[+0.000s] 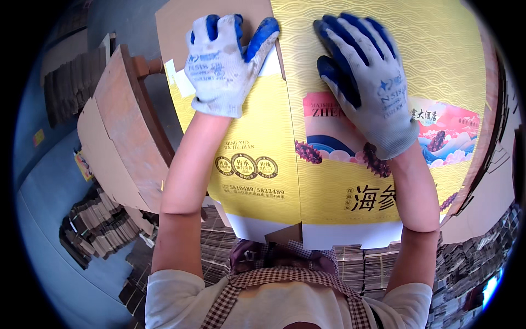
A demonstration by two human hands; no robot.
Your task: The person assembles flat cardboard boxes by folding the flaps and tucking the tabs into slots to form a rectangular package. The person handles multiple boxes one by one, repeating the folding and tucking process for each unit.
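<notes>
Flat in front of me lies a large yellow printed cardboard box blank (257,109), with wave patterns, a pink and blue picture panel and dark lettering. My left hand (222,68), in a white knit glove with blue coating, rests near the far left part of the blank beside a plain brown flap (175,27). Its fingers are bent and its thumb is spread to the right. Wearing a matching glove, my right hand (370,82) lies on the right panel, fingers stretched away from me and slightly blurred. It covers part of the picture. Neither hand visibly holds anything.
On the left stands a brown wooden board structure (129,109). Stacked flat cardboard (90,225) sits on the floor by the blue wall, and more dark bundles (76,77) stand at the far left. Piled cardboard (361,268) fills the area below the blank.
</notes>
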